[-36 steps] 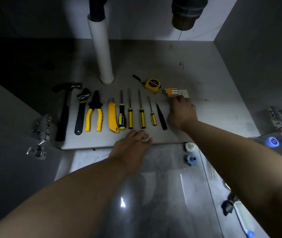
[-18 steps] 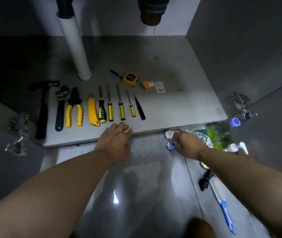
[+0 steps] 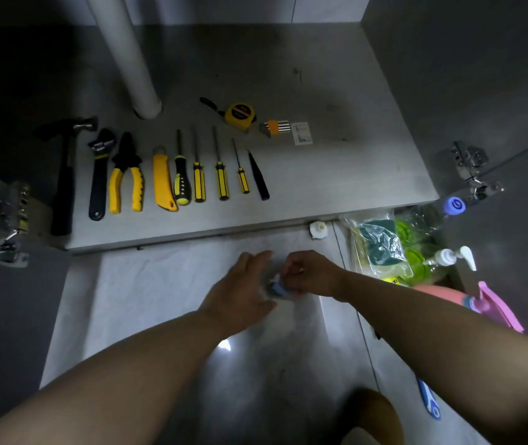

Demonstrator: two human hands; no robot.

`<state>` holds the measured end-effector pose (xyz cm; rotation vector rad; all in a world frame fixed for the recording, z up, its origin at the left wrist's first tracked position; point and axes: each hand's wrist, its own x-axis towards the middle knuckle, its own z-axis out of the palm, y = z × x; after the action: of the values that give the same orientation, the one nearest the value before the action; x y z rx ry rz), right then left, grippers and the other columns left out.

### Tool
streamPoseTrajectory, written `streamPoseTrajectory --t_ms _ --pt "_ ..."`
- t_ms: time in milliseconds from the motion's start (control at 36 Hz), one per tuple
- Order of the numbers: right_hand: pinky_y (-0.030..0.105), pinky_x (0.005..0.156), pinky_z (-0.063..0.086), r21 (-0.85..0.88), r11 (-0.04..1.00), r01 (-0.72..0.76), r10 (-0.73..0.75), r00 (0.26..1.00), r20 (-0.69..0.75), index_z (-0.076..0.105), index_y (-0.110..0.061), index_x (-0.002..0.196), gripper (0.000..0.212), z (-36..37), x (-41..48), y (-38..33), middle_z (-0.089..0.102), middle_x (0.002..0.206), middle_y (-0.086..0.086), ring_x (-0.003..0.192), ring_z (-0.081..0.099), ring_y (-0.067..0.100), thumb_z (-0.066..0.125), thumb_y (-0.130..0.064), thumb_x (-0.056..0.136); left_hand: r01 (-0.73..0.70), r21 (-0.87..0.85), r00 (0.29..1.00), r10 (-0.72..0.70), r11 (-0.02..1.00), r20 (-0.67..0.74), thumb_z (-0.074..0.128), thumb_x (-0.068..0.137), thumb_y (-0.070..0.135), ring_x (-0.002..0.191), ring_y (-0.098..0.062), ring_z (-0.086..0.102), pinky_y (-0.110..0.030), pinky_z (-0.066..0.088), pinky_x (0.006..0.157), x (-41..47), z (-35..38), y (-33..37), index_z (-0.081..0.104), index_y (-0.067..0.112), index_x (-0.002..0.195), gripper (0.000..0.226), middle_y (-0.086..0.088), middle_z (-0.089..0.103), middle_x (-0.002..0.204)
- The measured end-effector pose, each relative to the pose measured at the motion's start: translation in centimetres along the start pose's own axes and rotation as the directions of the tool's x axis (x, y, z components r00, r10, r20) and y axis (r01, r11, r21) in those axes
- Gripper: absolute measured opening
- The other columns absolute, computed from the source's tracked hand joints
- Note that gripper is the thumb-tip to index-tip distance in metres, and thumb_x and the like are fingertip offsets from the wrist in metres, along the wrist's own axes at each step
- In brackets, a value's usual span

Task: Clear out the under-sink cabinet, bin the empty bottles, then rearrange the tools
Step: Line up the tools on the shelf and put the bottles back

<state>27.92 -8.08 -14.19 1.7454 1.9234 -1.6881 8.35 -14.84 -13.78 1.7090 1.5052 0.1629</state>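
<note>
Centre frame, a blue part (image 3: 278, 289) is being pinched by the right hand (image 3: 312, 273); the slack-fingered left hand (image 3: 243, 292) should be cupped beneath.

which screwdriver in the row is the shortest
The rightmost screwdriver, lying just left of the black pointed tool. It has the thinnest shaft and the smallest yellow-and-black handle in the row.

Yellow-and-black screwdrivers (image 3: 199, 186), yellow tape measure (image 3: 239, 114), black hammer (image 3: 63, 194)
</note>
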Motion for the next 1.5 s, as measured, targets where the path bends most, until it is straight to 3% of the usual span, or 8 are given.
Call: streamPoseTrajectory --t_ms 222,306,472,944,1083,1250,1361,1500 --pt "0.026 0.071 0.057 0.382 0.905 -0.188 0.101 0.966 0.237 0.072 -0.008 0.092 0.007 -0.5 -0.4 -0.4 0.072 0.091 0.018 0.083 0.069 0.021 0.073 -0.013 0.086 0.186 -0.394 0.981 -0.192 0.9 0.023 0.086 0.078 0.029 0.089 -0.007 0.07 -0.023 0.057 0.081 0.3 0.9 0.2 0.075 0.025 0.101 0.026 0.007 0.075 0.093" --pt "0.034 0.068 0.056 0.263 0.964 -0.043 0.085 0.985 -0.149 0.069 -0.004 0.09 0.007 -0.9 0.8 1.1 0.067 0.086 0.014 0.077 0.064 0.024 0.062 -0.002 0.089 0.234 -0.394 0.971 -0.235 0.889 0.047 0.088 0.075 0.03 0.083 0.007 0.064 -0.003 0.046 0.068 0.5 0.3 -0.1 0.073 0.029 0.101 0.03 0.015 0.072 0.093" --pt "0.033 0.11 0.037 -0.189 0.971 -0.149 0.0 0.785 -0.619 0.07 -0.021 0.121 0.041 -2.4 2.6 3.3 0.054 0.131 0.015 0.125 0.048 0.032 0.063 -0.012 0.082 0.326 -0.442 0.943 -0.32 0.836 0.092 0.09 0.074 0.02 0.099 -0.019 0.071 -0.034 0.057 0.093 0.1 -0.1 -0.7 0.074 0.015 0.106 0.036 -0.003 0.076 0.1" --pt "0.035 0.087 0.054 -0.346 0.931 -0.117 0.003 0.95 -0.313 0.071 -0.016 0.088 0.008 -1.6 1.8 1.3 0.069 0.101 0.007 0.098 0.067 0.026 0.067 -0.01 0.083 0.393 -0.641 0.914 -0.356 0.659 0.195 0.086 0.077 0.006 0.091 -0.021 0.068 -0.035 0.057 0.089 -1.5 -2.8 -0.4 0.072 0.004 0.112 0.038 -0.019 0.074 0.109" --pt "0.034 0.069 0.062 0.069 0.996 0.061 -0.062 0.998 0.005 0.071 0.001 0.091 0.007 -3.6 -1.1 -2.1 0.071 0.085 0.015 0.071 0.071 0.024 0.07 0.002 0.085 0.352 -0.728 0.932 -0.29 0.588 0.217 0.081 0.082 0.004 0.111 -0.03 0.069 -0.04 0.055 0.102 -2.1 -5.6 0.8 0.071 0.002 0.118 0.038 -0.016 0.074 0.113" --pt "0.035 0.073 0.058 0.06 0.987 0.15 -0.129 0.957 -0.26 0.075 -0.018 0.081 0.018 -7.8 -0.2 -7.0 0.07 0.076 0.004 0.07 0.066 0.017 0.071 -0.001 0.078 0.266 -0.803 0.953 -0.271 0.533 0.136 0.081 0.084 0.017 0.1 -0.02 0.073 -0.026 0.061 0.081 -1.3 -9.9 2.2 0.072 0.017 0.119 0.037 -0.005 0.076 0.11" --pt "0.013 0.066 0.044 -0.127 0.981 0.145 -0.187 0.872 -0.451 0.075 -0.024 0.086 0.017 -10.2 1.9 -9.6 0.068 0.082 -0.009 0.074 0.059 0.002 0.073 -0.008 0.08 0.157 -0.834 0.96 -0.28 0.529 0.003 0.086 0.077 0.021 0.103 -0.015 0.072 -0.027 0.06 0.087 -0.5 -11.5 1.4 0.069 0.021 0.122 0.047 0.003 0.076 0.111" --pt "0.028 0.088 0.052 -0.234 0.968 0.085 -0.2 0.826 -0.527 0.076 -0.012 0.101 0.017 -11.3 5.0 -12.3 0.073 0.103 0.002 0.097 0.065 0.017 0.069 -0.006 0.087 0.097 -0.848 0.948 -0.308 0.521 -0.081 0.089 0.072 0.025 0.107 -0.014 0.07 -0.036 0.057 0.097 0.5 -12.5 -0.1 0.068 0.024 0.118 0.05 0.005 0.074 0.113"
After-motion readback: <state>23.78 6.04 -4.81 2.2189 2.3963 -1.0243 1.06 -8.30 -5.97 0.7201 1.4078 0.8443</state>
